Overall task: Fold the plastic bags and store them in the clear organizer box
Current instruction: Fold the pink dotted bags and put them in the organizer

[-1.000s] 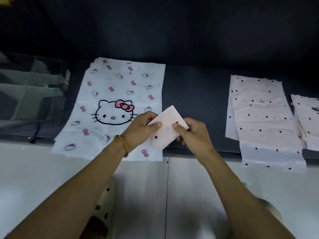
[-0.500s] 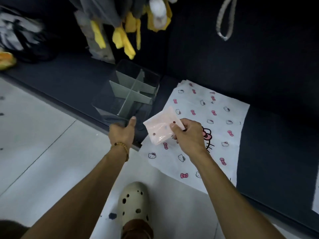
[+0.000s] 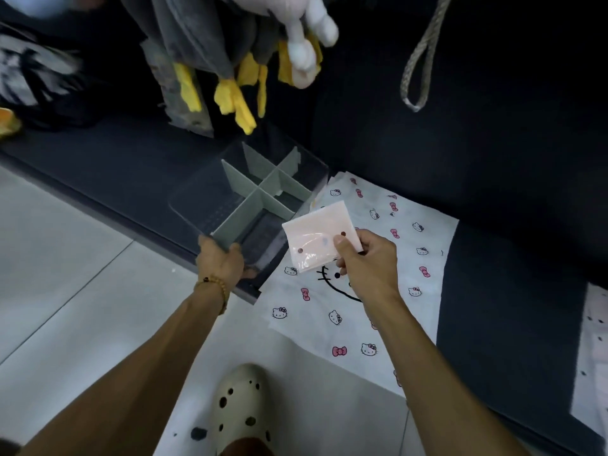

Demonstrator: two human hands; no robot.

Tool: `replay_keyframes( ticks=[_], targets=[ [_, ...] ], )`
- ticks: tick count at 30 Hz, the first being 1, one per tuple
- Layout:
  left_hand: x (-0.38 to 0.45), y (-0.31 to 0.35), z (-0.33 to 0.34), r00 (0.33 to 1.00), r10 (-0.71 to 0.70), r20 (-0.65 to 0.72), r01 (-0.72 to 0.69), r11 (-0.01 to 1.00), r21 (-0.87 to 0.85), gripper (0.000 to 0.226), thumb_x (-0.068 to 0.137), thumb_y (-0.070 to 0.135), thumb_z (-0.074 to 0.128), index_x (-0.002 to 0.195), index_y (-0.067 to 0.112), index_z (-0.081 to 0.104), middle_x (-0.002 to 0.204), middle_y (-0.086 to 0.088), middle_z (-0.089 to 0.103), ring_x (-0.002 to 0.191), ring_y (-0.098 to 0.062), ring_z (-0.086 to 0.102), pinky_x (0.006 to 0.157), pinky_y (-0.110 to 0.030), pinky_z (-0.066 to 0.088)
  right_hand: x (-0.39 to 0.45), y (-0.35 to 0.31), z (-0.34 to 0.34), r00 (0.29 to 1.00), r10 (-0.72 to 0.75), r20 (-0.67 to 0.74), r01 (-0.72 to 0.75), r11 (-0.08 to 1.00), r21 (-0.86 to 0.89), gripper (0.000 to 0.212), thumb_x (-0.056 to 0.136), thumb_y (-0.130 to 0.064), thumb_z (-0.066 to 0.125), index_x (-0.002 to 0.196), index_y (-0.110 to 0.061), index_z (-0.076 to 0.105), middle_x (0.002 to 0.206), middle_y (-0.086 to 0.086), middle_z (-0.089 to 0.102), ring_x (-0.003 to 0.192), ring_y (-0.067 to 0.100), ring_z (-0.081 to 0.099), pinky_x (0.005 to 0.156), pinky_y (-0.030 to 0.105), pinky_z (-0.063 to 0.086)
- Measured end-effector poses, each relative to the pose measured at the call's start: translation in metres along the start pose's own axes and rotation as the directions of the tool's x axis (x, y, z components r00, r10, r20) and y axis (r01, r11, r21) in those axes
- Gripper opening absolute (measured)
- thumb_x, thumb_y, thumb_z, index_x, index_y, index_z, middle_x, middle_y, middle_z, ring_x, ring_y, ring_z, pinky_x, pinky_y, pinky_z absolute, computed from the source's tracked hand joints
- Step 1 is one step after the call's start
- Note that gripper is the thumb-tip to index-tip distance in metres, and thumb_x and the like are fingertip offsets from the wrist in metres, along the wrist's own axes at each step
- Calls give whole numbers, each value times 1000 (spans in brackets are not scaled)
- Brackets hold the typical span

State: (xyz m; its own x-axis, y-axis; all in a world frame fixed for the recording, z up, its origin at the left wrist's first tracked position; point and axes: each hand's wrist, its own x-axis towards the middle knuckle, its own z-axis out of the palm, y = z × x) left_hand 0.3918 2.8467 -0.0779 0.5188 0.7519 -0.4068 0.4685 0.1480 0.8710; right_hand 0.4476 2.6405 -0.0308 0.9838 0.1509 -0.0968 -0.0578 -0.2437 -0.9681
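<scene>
- Since one second ago, your left hand (image 3: pixel 219 258) has let go of the folded bag (image 3: pixel 318 236) and moved to the clear organizer box (image 3: pixel 197 205). Its grip is now closed on the box's near corner, at about 7 o'clock of the box.
- Your right hand (image 3: pixel 365 261) alone now carries the folded bag. Its grip pinches the bag's lower right edge, thumb on top.
- The folded bag is in the air, just beside the box's 4 o'clock side and above the cartoon-cat bag (image 3: pixel 378 291). It is not yet inside any compartment.
- The view has also swung from the spread bags to the box. Half a second ago the left hand was only reaching the box; now it holds it.
- Judgement: folding of this bag is complete and the storing step has begun. The left hand appears to steady the box for insertion.
- The grey dividers (image 3: pixel 263 192) split the box into compartments; those in view appear to hold no bags.
- The cartoon-cat bag lies flat on the dark tabletop (image 3: pixel 493 258), unfolded. A dotted bag (image 3: pixel 592 350) shows at 3 o'clock. These remain to be folded.
</scene>
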Motion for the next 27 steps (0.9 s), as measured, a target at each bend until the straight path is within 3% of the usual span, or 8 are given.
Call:
replay_keyframes(
  ticks=[4,8,13,17,19,23,27],
  targets=[
    [-21,9,28,980,127,155,-143,985,98,25,92,9,51,111,16,36,100,1,47,53,-28,68,49,-34,58,-1,-1,-29,995,-27,-93,32,998,52,16,90,-21,62,75,-18,66,56,-7,62,49,3,58,46,16,45],
    [-35,15,81,912,141,385,-211,967,146,26,91,4,50,110,18,41,97,8,50,51,-26,68,55,-37,59,10,13,-72,961,-14,-276,37,996,79,11,90,-18,61,79,-19,65,64,-2,68,50,7,62,45,18,46],
    [-36,10,135,804,159,573,-364,894,261,28,91,7,46,112,26,41,92,8,54,51,-27,68,63,-39,59,38,36,-116,906,-80,-415,41,994,-101,16,90,-18,61,75,-19,63,71,4,68,65,28,66,55,40,55],
    [-28,14,159,736,184,651,-471,830,298,28,92,10,47,112,29,41,96,9,56,49,-24,68,57,-31,56,74,38,-141,825,-217,-521,76,958,-278,16,92,-18,57,76,-20,61,67,-6,63,64,20,63,61,38,55],
    [-22,18,167,730,178,660,-485,816,315,25,92,10,46,111,25,44,103,4,56,49,-24,68,56,-28,53,94,39,-144,812,-292,-505,78,912,-402,14,93,-17,55,81,-14,60,67,-4,62,65,21,61,61,38,53],
    [-11,20,171,755,174,633,-478,806,349,32,92,11,45,121,24,42,118,4,50,51,-23,68,67,-35,57,124,44,-130,848,-366,-382,51,776,-629,15,94,-16,51,90,-5,61,77,17,65,70,36,60,63,45,50],
    [-6,19,171,778,206,593,-482,801,355,41,92,13,45,132,23,40,121,-3,56,51,-22,68,69,-39,58,140,41,-112,841,-413,-349,50,702,-710,18,95,-17,50,94,-6,64,80,21,66,72,43,61,64,50,53]
  ],
)
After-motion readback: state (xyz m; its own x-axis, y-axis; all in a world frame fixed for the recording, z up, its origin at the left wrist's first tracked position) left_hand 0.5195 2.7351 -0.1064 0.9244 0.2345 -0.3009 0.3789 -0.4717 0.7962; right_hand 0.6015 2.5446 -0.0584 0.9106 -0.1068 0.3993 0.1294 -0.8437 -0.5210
